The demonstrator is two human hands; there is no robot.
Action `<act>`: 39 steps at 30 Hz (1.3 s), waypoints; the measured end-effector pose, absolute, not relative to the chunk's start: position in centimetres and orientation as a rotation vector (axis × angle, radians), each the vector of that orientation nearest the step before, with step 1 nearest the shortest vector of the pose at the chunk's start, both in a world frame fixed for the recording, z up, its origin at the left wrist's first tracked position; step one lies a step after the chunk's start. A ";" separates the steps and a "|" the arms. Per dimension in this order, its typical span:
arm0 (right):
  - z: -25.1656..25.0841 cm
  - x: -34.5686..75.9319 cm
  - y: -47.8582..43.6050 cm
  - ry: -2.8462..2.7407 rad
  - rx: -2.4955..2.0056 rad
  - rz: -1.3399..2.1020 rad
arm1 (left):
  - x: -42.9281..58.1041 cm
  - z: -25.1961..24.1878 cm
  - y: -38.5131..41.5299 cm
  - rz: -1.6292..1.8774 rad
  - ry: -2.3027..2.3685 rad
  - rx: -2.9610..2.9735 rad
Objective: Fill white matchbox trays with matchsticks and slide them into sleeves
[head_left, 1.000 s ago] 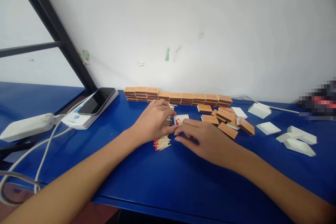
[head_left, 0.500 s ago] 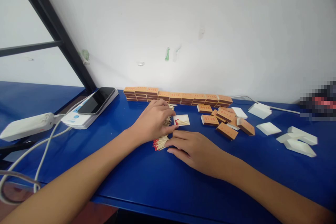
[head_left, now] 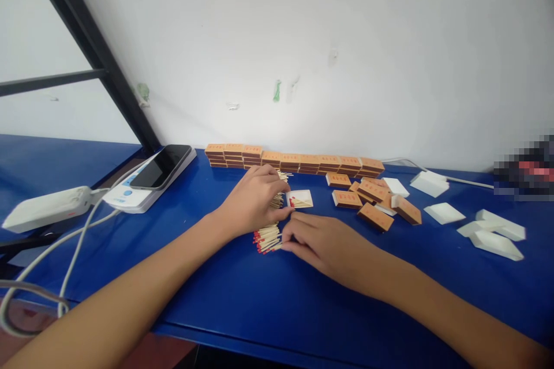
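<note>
My left hand (head_left: 255, 199) has its thumb and fingers closed on the end of a small white matchbox tray (head_left: 306, 195). A few red-tipped matchsticks (head_left: 298, 202) lie inside that tray. Loose matchsticks (head_left: 266, 236) are heaped on the blue table below and under my left hand, which partly hides them. At the near right side of the heap, my right hand (head_left: 329, 245) pinches the end of a matchstick (head_left: 274, 249) between thumb and fingers. How many it grips I cannot tell.
Closed matchboxes (head_left: 298, 162) stand stacked in a row along the wall. More matchboxes (head_left: 375, 217) and white trays (head_left: 444, 213) lie scattered at the right. To the left are a phone (head_left: 161, 166) on a white device (head_left: 130, 199), a white power strip (head_left: 47, 207) and cables.
My right hand has shifted slightly right, and its fingers have closed into a pinch at the edge of the match heap. The left hand and the tray hold nearly still.
</note>
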State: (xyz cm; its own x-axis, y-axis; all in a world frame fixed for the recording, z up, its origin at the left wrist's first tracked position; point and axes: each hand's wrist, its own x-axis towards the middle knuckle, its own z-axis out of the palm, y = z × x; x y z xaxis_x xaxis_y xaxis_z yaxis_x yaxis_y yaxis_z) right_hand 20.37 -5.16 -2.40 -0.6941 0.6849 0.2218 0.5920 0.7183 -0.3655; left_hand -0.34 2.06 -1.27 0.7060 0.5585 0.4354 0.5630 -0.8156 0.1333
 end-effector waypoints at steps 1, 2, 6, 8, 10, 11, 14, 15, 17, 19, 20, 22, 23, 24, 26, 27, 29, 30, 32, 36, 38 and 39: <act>-2.1 20.8 -4.9 -2.560 -1.015 0.347 | -0.3 -1.3 2.1 -0.723 -0.949 -2.892; -1.7 21.3 -4.6 -2.528 -1.036 0.303 | -0.4 -1.3 2.1 -0.711 -0.946 -2.894; -1.3 23.5 -2.9 -2.421 -1.096 0.077 | -0.3 -1.3 2.0 -0.684 -0.955 -2.896; -1.6 24.2 -2.1 -2.389 -1.119 -0.027 | -0.2 -1.3 1.9 -0.691 -0.956 -2.895; -2.1 24.4 -1.8 -2.379 -1.145 -0.109 | -0.1 -1.2 1.7 -0.705 -0.934 -2.908; -2.3 24.3 -1.7 -2.381 -1.160 -0.139 | 0.0 -1.2 1.6 -0.711 -0.921 -2.916; -2.5 24.0 -1.9 -2.387 -1.189 -0.167 | 0.1 -1.2 1.5 -0.724 -0.902 -2.928; -2.4 23.9 -2.0 -2.380 -1.188 -0.156 | 0.1 -1.2 1.5 -0.724 -0.905 -2.926; -2.1 23.6 -2.3 -2.356 -1.164 -0.108 | 0.0 -1.2 1.6 -0.722 -0.907 -2.919; -1.8 23.2 -2.8 -2.335 -1.124 -0.037 | 0.0 -1.2 1.7 -0.726 -0.903 -2.907; -1.7 22.9 -3.0 -2.334 -1.093 0.001 | -0.1 -1.3 1.8 -0.729 -0.900 -2.900; -1.8 22.2 -3.7 -2.367 -1.002 0.076 | -0.1 -1.3 1.9 -0.735 -0.901 -2.887; -2.0 21.8 -4.0 -2.395 -0.947 0.113 | -0.2 -1.3 1.9 -0.735 -0.906 -2.883; -2.3 21.3 -4.3 -2.427 -0.892 0.151 | -0.2 -1.3 1.9 -0.734 -0.913 -2.881; -2.9 20.6 -4.9 -2.495 -0.812 0.226 | -0.2 -1.3 1.9 -0.734 -0.931 -2.879; -3.2 20.3 -5.1 -2.523 -0.799 0.252 | -0.2 -1.3 1.9 -0.733 -0.937 -2.880; -3.7 19.9 -5.4 -2.570 -0.804 0.290 | -0.2 -1.4 1.9 -0.730 -0.944 -2.882; -3.8 19.8 -5.4 -2.584 -0.814 0.297 | -0.2 -1.4 2.0 -0.729 -0.945 -2.882; -3.9 19.8 -5.3 -2.597 -0.827 0.303 | -0.2 -1.5 2.0 -0.727 -0.941 -2.882; -3.8 19.8 -5.2 -2.597 -0.839 0.315 | -0.2 -1.5 2.0 -0.731 -0.926 -2.876; -3.8 19.7 -5.2 -2.594 -0.860 0.348 | -0.2 -1.5 1.9 -0.733 -0.925 -2.879; -3.8 19.6 -5.2 -2.594 -0.882 0.363 | -0.2 -1.5 1.9 -0.733 -0.926 -2.879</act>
